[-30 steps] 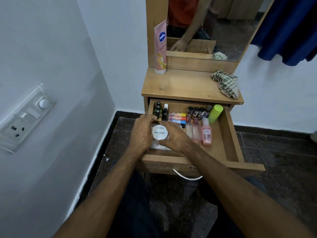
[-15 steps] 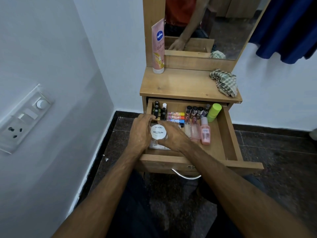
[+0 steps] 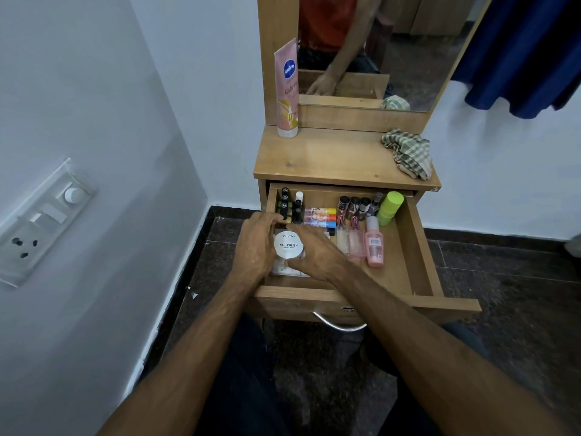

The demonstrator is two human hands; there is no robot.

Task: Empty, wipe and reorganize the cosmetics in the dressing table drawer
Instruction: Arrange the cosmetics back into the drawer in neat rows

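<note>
White nail-polish tub (image 3: 288, 245) gripped between left hand (image 3: 256, 247) and right hand (image 3: 317, 254).

The bench (image 3: 330, 165) and its drawer (image 3: 408, 247) are light brown wood grain, and a green-and-cream checked cloth (image 3: 408, 152) lies on top beside a pink tube (image 3: 286, 96) with a blue logo. In the drawer sit a white-lidded jar (image 3: 288, 245) with black lettering, a pink bottle (image 3: 374, 243), a lime green container (image 3: 390, 207) and black-capped bottles (image 3: 355, 204). The floor (image 3: 503, 278) is dark speckled stone, the walls (image 3: 94, 121) white, and a navy blue cloth (image 3: 528, 51) hangs at the upper right.

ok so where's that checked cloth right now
In the head view, the checked cloth lies crumpled on the right end of the dressing table top, just below the mirror and above the open drawer.
</note>
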